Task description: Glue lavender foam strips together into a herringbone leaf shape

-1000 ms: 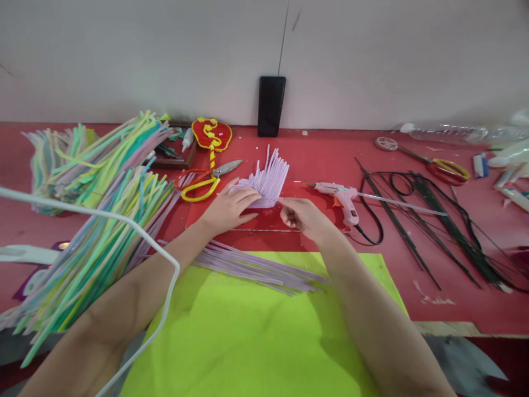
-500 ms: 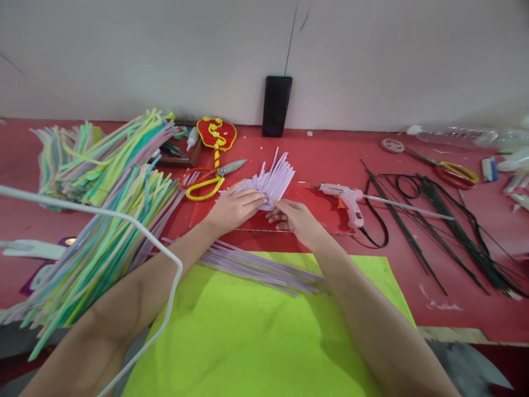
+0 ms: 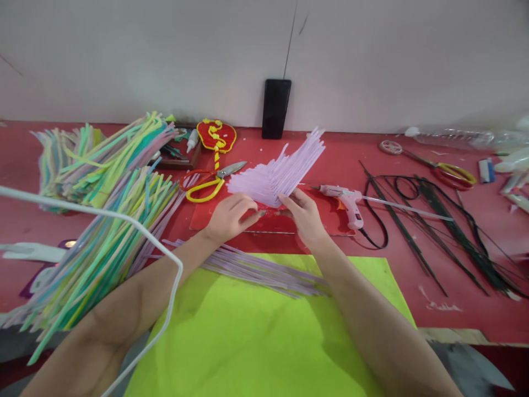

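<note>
A fan-shaped piece of lilac pipe cleaners, laid side by side in a V, is tilted up over the red board. My right hand pinches its lower right edge between thumb and fingers. Just below the piece's left part, my left hand is off it, with the thumb and curved fingers apart and nothing visible between them. Loose lilac pipe cleaners lie in front of both hands, partly over a yellow-green sheet.
Right of the hands lies a pink glue gun with a black cord. Scissors lie left, beside colourful pipe cleaner bundles. A phone leans on the wall. Dark green stems and more scissors are farther right. A white cable crosses the left foreground.
The lilac piece, earlier flat under my left hand, is now raised and shifted right. My left hand has come off it, while my right hand has taken hold of its edge.
</note>
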A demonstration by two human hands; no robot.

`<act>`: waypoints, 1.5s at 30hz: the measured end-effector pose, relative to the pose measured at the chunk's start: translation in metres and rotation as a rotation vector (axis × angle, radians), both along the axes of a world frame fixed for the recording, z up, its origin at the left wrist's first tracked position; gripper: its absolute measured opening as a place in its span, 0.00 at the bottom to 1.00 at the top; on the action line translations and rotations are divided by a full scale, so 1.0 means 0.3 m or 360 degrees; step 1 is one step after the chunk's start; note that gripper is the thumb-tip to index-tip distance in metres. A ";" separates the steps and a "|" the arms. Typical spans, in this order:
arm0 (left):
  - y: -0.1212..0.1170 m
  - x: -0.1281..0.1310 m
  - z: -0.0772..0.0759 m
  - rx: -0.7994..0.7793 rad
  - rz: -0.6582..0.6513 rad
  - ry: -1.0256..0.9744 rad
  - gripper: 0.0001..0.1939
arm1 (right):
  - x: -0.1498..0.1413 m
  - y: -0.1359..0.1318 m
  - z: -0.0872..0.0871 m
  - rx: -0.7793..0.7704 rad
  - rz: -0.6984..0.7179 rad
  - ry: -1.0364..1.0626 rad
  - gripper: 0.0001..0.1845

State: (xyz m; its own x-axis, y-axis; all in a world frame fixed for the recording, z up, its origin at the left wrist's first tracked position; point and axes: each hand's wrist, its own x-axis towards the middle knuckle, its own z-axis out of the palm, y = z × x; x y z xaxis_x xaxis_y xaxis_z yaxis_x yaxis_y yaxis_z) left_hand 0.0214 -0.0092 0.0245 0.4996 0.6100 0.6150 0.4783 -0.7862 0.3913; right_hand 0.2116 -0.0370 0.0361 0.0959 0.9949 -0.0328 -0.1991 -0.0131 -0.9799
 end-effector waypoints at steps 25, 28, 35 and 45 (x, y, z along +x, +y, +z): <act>0.016 0.077 -0.013 -0.1851 -0.0262 -0.0934 0.25 | -0.031 0.001 -0.028 0.0239 0.0007 -0.0045 0.14; 0.017 0.078 -0.012 -0.1873 -0.0244 -0.0914 0.24 | -0.032 -0.001 -0.029 0.0251 0.0006 -0.0079 0.13; 0.018 0.081 -0.013 -0.1903 -0.0201 -0.0907 0.20 | -0.034 -0.003 -0.026 0.0261 -0.0018 -0.0124 0.12; -0.009 0.092 0.000 -0.1796 -0.0226 -0.0740 0.18 | -0.022 0.002 -0.040 -0.0026 0.0067 0.0162 0.15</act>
